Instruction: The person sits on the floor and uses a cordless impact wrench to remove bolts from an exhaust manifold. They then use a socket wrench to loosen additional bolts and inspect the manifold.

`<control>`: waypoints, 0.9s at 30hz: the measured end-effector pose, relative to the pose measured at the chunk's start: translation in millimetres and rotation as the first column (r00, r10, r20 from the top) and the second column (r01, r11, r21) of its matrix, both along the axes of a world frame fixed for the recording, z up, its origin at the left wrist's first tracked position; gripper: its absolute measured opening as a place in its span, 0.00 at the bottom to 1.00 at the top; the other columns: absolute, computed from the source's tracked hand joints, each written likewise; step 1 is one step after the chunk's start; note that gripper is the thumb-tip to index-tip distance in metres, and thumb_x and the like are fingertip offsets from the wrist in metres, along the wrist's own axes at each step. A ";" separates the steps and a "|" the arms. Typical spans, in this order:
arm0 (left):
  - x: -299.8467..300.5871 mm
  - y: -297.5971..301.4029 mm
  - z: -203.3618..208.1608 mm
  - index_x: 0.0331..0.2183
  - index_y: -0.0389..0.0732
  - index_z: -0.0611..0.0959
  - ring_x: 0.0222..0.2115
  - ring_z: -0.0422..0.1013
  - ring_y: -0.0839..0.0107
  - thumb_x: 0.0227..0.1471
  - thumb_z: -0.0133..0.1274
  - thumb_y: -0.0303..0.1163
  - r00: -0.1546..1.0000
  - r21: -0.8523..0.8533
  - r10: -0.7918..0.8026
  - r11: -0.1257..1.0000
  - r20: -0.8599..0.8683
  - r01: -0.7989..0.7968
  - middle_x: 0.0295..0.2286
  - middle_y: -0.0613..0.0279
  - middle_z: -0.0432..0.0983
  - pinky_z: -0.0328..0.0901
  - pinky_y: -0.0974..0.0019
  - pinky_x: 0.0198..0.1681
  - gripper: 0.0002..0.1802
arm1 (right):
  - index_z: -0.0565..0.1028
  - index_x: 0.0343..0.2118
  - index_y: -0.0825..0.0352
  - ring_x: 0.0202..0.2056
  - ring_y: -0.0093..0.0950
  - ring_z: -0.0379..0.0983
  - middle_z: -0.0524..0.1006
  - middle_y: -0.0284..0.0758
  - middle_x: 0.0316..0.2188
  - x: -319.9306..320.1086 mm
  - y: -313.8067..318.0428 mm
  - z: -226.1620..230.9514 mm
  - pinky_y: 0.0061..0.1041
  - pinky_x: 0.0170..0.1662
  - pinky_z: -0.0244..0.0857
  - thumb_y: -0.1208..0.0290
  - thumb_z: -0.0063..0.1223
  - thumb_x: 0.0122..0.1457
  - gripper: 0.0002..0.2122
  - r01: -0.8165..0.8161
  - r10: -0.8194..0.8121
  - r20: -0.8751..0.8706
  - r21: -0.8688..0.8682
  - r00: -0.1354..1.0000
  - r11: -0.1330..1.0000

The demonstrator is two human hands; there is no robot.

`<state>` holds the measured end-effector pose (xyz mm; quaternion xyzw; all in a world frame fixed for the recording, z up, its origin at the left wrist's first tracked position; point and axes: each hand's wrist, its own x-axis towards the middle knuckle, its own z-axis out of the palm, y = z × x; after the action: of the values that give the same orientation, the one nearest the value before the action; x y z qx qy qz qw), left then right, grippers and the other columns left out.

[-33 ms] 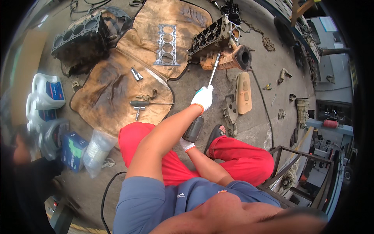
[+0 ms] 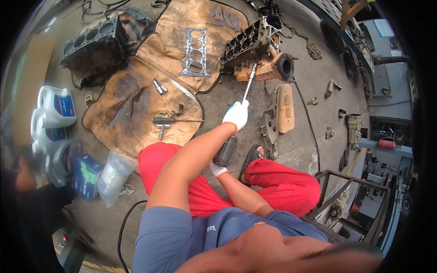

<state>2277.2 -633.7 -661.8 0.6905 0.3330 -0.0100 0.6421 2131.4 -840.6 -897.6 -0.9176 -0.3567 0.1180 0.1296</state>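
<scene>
Gloved in white, my left hand (image 2: 236, 116) is closed around a long silver socket extension bar (image 2: 249, 86). The bar's far end meets the rusty exhaust manifold (image 2: 266, 70), which is on the side of a cylinder head (image 2: 244, 42). Behind that hand is the dark, rounded body of an impact wrench (image 2: 226, 151), in line with the bar. My right hand (image 2: 218, 169), also in a white glove, is closed at the wrench's rear; its fingers are largely hidden.
A stained tan mat (image 2: 118, 102) bears a head gasket (image 2: 195, 52), a socket (image 2: 159, 86) and a T-handle tool (image 2: 162, 123). An engine block (image 2: 95, 48) stands far left, above white jugs (image 2: 57, 107). A tan heat shield (image 2: 285, 108) lies right of the bar; a metal frame (image 2: 350, 182) stands nearby.
</scene>
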 end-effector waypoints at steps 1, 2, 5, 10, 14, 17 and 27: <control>-5.0 2.3 1.7 0.43 0.29 0.80 0.49 0.74 0.36 0.71 0.33 0.56 1.000 0.019 0.002 1.000 -0.002 -0.002 0.43 0.30 0.79 0.68 0.45 0.53 0.37 | 0.64 0.67 0.66 0.65 0.44 0.64 0.69 0.46 0.65 -4.6 -0.5 -1.8 0.40 0.70 0.56 0.61 0.50 0.68 0.27 -0.021 0.023 0.039 -0.041 0.999 0.999; -14.3 6.8 -7.4 0.43 0.29 0.80 0.49 0.74 0.36 0.71 0.33 0.56 1.000 0.043 0.014 0.999 -0.025 -0.013 0.43 0.29 0.79 0.68 0.45 0.53 0.37 | 0.61 0.69 0.65 0.67 0.43 0.61 0.66 0.45 0.67 -12.6 5.2 11.4 0.40 0.71 0.54 0.61 0.50 0.69 0.28 -0.029 0.025 -0.195 -0.019 0.980 0.999; -25.8 9.6 -15.0 0.43 0.29 0.81 0.49 0.74 0.36 0.71 0.33 0.56 0.998 0.078 0.036 0.996 -0.059 -0.031 0.44 0.29 0.79 0.67 0.45 0.54 0.37 | 0.56 0.72 0.63 0.71 0.40 0.56 0.61 0.43 0.71 -23.6 5.3 32.4 0.41 0.72 0.51 0.60 0.51 0.71 0.31 0.047 0.040 -0.539 0.146 0.842 0.988; -21.4 8.7 -30.4 0.43 0.30 0.81 0.50 0.74 0.36 0.70 0.32 0.58 1.000 0.147 0.026 0.989 -0.017 -0.023 0.44 0.30 0.79 0.67 0.45 0.55 0.38 | 0.64 0.68 0.65 0.64 0.41 0.65 0.70 0.43 0.64 -16.8 16.3 50.3 0.40 0.68 0.58 0.58 0.49 0.70 0.27 -0.028 0.094 -0.429 0.158 0.898 0.987; -24.8 20.7 -7.7 0.41 0.32 0.82 0.44 0.77 0.38 0.70 0.36 0.49 1.000 0.196 0.024 0.980 -0.016 -0.021 0.40 0.31 0.80 0.71 0.44 0.49 0.30 | 0.66 0.66 0.65 0.62 0.41 0.69 0.73 0.43 0.62 -8.0 8.7 57.9 0.40 0.66 0.62 0.57 0.50 0.69 0.27 -0.032 0.094 -0.371 0.169 0.924 0.985; -24.9 25.3 -22.7 0.34 0.39 0.86 0.36 0.81 0.43 0.65 0.41 0.38 0.994 0.487 -0.085 0.872 0.070 0.040 0.36 0.39 0.83 0.74 0.45 0.38 0.20 | 0.64 0.67 0.65 0.63 0.41 0.68 0.71 0.43 0.64 3.7 -2.5 47.8 0.41 0.66 0.61 0.57 0.52 0.68 0.28 -0.076 0.124 -0.417 0.130 0.900 0.989; -30.8 51.9 -44.2 0.43 0.33 0.85 0.42 0.79 0.43 0.66 0.42 0.46 0.985 -0.006 -0.043 0.999 -0.166 0.043 0.40 0.39 0.82 0.73 0.47 0.46 0.26 | 0.61 0.68 0.65 0.61 0.41 0.71 0.70 0.43 0.66 38.8 3.0 4.7 0.42 0.63 0.66 0.59 0.63 0.63 0.34 -0.229 0.175 -0.365 -0.110 0.914 0.967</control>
<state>2246.4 -581.7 -706.0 0.6935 0.3704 -0.0820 0.6124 2170.2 -837.5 -892.8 -0.8469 -0.4109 0.3197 0.1086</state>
